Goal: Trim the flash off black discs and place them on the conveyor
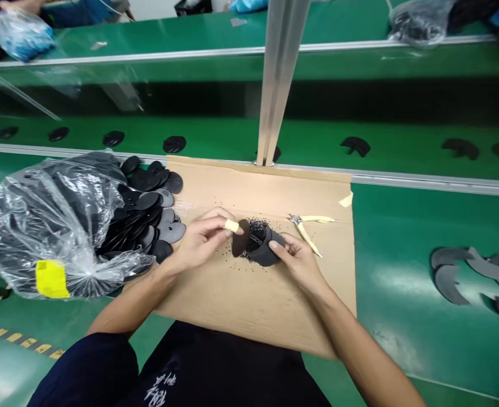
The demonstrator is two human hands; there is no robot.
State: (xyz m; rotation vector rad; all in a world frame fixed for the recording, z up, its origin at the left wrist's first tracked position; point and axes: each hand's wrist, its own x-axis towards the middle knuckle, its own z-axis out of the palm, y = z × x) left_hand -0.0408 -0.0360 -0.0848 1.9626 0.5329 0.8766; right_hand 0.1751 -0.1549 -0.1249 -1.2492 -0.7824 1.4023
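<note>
My left hand (pixel 205 236) pinches a dark oval disc (pixel 240 238) at its edge, and a pale yellow wrap covers one fingertip. Just right of the disc, my right hand (pixel 298 257) is closed round a stack of curved black pieces (pixel 266 251), thumb on top. Between the two, many tiny black bits (pixel 258 229) lie scattered on the cardboard sheet (pixel 232 299). Yellow-handled pliers (pixel 306 226) rest on the cardboard behind my right hand, jaws toward the left.
A clear plastic bag (pixel 54 209) spills black oval discs (pixel 147 200) at the left. Curved grey pieces (pixel 448 277) lie on the green table at the right. A metal post (pixel 281 79) rises behind the cardboard, beside a green belt (pixel 224 141) carrying black pieces.
</note>
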